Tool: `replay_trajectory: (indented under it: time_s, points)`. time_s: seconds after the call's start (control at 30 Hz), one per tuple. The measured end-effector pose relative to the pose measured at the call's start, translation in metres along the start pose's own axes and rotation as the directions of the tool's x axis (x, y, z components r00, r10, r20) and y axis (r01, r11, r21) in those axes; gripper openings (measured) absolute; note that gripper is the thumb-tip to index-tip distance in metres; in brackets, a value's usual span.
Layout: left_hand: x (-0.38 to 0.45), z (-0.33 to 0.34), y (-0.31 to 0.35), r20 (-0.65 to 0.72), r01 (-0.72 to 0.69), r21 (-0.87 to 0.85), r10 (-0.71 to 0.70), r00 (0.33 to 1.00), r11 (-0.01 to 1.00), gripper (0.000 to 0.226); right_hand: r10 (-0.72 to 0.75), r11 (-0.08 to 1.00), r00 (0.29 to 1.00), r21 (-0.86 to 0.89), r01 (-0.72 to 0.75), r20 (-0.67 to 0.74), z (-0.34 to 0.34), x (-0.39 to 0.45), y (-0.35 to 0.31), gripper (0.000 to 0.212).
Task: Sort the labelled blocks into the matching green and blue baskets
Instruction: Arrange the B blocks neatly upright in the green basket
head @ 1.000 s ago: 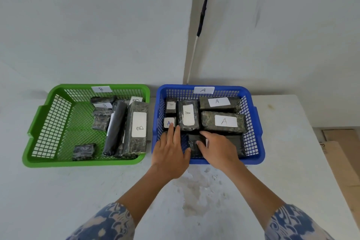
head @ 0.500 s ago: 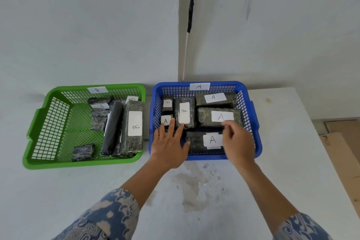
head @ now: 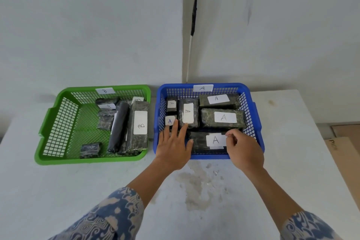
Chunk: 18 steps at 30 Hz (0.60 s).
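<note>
My left hand [head: 174, 147] lay flat with fingers spread over the blue basket's [head: 257, 122] near corner. My right hand [head: 244, 149] pinched the end of the front A block [head: 202, 140] inside it. B blocks [head: 139, 124] sat in the green basket [head: 56, 115].

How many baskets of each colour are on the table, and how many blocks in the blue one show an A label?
Green baskets: 1
Blue baskets: 1
Blocks in the blue basket showing an A label: 6, at and
Total: 2 baskets, 6 A-labelled blocks
</note>
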<state>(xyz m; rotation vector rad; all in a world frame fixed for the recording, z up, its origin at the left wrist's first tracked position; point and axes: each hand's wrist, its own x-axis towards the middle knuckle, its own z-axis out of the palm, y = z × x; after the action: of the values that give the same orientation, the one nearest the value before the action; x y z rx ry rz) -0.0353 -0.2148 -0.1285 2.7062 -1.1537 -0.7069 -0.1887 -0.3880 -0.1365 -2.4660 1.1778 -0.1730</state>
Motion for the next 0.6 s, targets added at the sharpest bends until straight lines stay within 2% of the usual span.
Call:
replay_trajectory:
  time_s: [0.17,0.3,0.4,0.5,0.6]
  points:
    - [-0.034,-0.003,-0.011,-0.142,-0.185,-0.221,0.156,0.978,0.958,0.056,-0.023,1.0,0.999,0.007,0.024,-0.022,0.0,-0.002,0.003,0.019]
    - [-0.076,-0.014,-0.047,-0.32,-0.366,-0.349,0.257,0.912,0.863,0.039,-0.254,0.966,0.95,-0.003,0.258,-0.182,-0.003,-0.013,-0.027,0.012]
    - [-0.102,-0.028,-0.087,-0.501,-0.443,-0.336,0.24,0.831,0.831,0.023,-0.394,0.902,0.897,0.103,0.419,-0.199,0.012,-0.048,-0.078,0.017]
    - [-0.115,-0.045,-0.138,-0.629,-0.42,-0.313,0.145,0.764,0.852,0.02,-0.5,0.832,0.858,0.21,0.513,-0.115,0.043,-0.095,-0.127,0.024]
    - [-0.115,-0.063,-0.196,-0.63,-0.278,-0.317,0.018,0.776,0.907,0.018,-0.568,0.8,0.823,0.232,0.554,-0.003,0.076,-0.128,-0.166,0.023]
